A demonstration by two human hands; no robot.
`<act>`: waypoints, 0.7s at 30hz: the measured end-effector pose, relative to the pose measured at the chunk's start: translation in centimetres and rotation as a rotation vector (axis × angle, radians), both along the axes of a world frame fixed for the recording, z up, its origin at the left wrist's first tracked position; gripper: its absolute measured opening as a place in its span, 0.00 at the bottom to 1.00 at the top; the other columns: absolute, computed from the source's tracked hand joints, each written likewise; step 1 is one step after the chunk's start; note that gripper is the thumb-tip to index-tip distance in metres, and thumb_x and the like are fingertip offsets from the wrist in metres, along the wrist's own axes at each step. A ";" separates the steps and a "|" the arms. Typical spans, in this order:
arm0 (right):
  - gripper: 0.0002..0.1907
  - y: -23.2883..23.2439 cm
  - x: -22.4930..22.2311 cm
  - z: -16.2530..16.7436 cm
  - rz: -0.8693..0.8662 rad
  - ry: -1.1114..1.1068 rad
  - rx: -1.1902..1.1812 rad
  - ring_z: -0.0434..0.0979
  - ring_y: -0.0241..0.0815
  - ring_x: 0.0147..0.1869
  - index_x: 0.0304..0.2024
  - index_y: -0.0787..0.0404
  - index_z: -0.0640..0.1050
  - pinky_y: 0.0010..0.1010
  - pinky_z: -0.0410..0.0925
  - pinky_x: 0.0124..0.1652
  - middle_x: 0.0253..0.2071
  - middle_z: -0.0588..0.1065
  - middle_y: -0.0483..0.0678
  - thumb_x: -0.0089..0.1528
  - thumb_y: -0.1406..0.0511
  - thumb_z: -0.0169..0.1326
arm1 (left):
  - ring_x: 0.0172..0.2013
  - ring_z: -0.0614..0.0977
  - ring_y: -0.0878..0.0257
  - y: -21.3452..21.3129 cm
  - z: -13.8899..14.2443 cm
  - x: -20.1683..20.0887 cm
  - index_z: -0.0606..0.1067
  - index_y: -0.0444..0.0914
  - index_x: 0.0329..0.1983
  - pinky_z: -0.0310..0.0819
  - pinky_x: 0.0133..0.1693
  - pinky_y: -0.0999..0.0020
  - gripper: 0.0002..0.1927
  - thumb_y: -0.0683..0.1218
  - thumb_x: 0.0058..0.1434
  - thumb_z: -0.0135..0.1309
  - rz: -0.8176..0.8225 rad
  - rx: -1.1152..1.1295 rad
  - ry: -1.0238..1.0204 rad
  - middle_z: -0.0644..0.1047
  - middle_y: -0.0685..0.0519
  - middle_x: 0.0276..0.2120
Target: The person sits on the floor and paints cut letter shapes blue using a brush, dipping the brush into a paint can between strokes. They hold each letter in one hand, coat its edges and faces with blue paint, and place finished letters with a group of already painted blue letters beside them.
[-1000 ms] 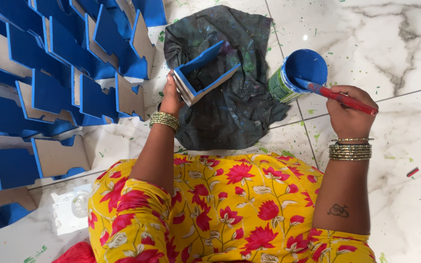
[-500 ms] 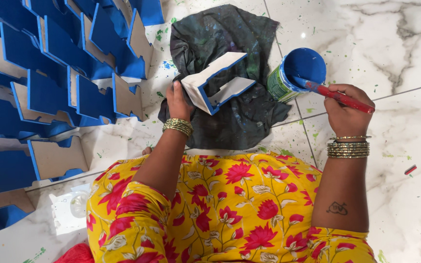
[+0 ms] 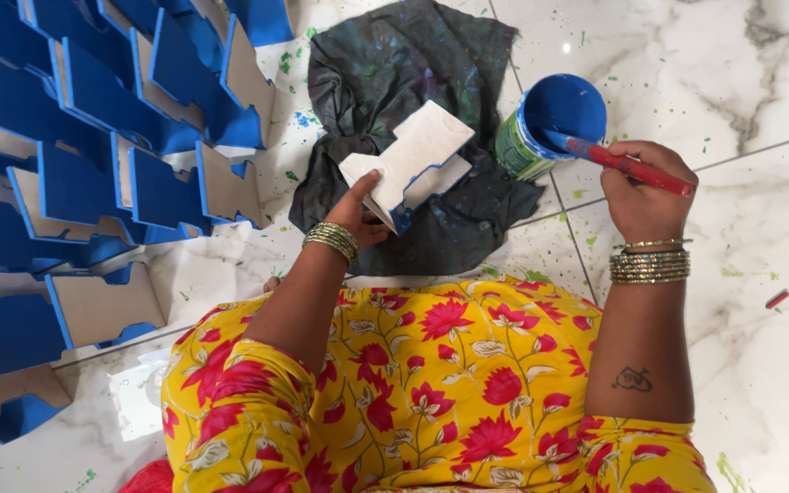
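**Piece flipped to its bare side**

Now the left hand [image 3: 358,212] pinches the piece [image 3: 410,162] over the cloth [image 3: 413,82], white side up. Right hand [image 3: 643,187] grips the brush [image 3: 615,161] at the can [image 3: 552,123]. Many blue pieces [image 3: 93,137] look done.

Paint can [image 3: 550,128] stands right of the cloth [image 3: 413,110]; boards [image 3: 93,164] lie left.

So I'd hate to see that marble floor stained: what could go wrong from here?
The paint can leans on the cloth's edge with the brush dipped in it; a nudge from the right hand might tip blue paint onto the floor. The left hand holds the cut-out board by blue-painted edges, so paint may smear onto its fingers.
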State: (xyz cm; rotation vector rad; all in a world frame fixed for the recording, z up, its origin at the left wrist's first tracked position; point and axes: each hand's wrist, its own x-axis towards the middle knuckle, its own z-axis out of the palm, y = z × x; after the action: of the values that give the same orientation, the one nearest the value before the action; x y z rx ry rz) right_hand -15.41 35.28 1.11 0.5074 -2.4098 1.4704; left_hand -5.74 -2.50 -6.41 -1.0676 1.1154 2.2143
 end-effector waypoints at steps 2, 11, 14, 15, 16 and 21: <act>0.10 0.1 -0.1 -0.4 -0.007 -0.032 -0.056 0.77 0.31 0.44 0.46 0.66 0.80 0.20 0.71 0.45 0.43 0.79 0.47 0.63 0.77 0.59 | 0.63 0.70 0.32 -0.1 0.0 0.1 0.53 0.50 0.75 0.55 0.66 0.42 0.59 0.74 0.42 0.58 0.046 0.004 -0.029 0.68 0.37 0.66; 0.12 -1.2 -0.7 -1.6 -0.054 0.158 -0.121 0.82 0.37 0.48 0.47 0.66 0.80 0.26 0.76 0.47 0.47 0.79 0.51 0.61 0.78 0.59 | 0.58 0.74 0.39 -0.6 0.8 0.3 0.62 0.49 0.70 0.63 0.60 0.48 0.49 0.68 0.44 0.58 0.082 -0.095 -0.002 0.72 0.42 0.60; 0.12 -2.6 -0.7 -1.7 -0.056 0.127 -0.097 0.82 0.38 0.47 0.46 0.65 0.80 0.26 0.77 0.45 0.47 0.78 0.51 0.60 0.77 0.60 | 0.50 0.77 0.47 -0.7 0.8 0.1 0.66 0.49 0.66 0.68 0.53 0.52 0.46 0.68 0.44 0.58 0.109 -0.112 0.019 0.73 0.47 0.54; 0.12 -3.0 -0.7 -1.7 -0.054 0.108 -0.103 0.83 0.38 0.47 0.46 0.65 0.80 0.26 0.77 0.45 0.47 0.78 0.51 0.59 0.76 0.60 | 0.48 0.77 0.49 -0.8 0.9 0.0 0.67 0.49 0.65 0.69 0.50 0.54 0.44 0.69 0.44 0.59 0.121 -0.118 0.027 0.73 0.49 0.52; 0.12 -3.2 -0.9 -1.6 -0.066 0.112 -0.084 0.82 0.38 0.46 0.45 0.65 0.80 0.26 0.77 0.44 0.46 0.78 0.51 0.59 0.76 0.61 | 0.46 0.77 0.51 -0.8 0.9 -0.2 0.68 0.50 0.64 0.70 0.48 0.55 0.44 0.69 0.44 0.58 0.136 -0.126 0.049 0.74 0.50 0.51; 0.12 -3.2 -1.1 -0.7 -0.059 0.039 -0.274 0.81 0.35 0.45 0.48 0.67 0.79 0.24 0.74 0.44 0.45 0.79 0.50 0.61 0.77 0.59 | 0.41 0.77 0.53 -1.1 1.9 0.0 0.69 0.47 0.63 0.72 0.44 0.58 0.44 0.69 0.45 0.60 0.260 -0.162 0.129 0.74 0.49 0.47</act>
State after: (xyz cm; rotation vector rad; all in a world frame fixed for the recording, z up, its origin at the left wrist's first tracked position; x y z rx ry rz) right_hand -16.53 32.11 0.42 0.3942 -2.1278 1.7119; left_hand -5.78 -3.63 -4.49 -1.2114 1.2931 2.4581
